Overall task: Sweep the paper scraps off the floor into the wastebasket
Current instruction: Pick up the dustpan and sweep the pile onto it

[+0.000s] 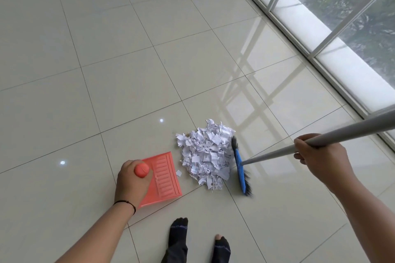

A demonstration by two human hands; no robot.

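A heap of white paper scraps [206, 156] lies on the pale tiled floor. Just left of it sits a coral-red dustpan [165, 177], its open edge facing the heap; one stray scrap [178, 173] lies by that edge. My left hand [131, 181] grips the dustpan's round-ended handle from above. A broom with a blue head and black bristles [240, 168] stands against the right side of the heap. My right hand [316, 151] grips its grey pole [346, 131]. No wastebasket is in view.
A floor-to-ceiling window with white frames [333, 34] runs along the right side. My two feet in dark socks [178, 239] stand on the tiles just below the heap. Bare glossy floor [106, 49] stretches away to the left and ahead.
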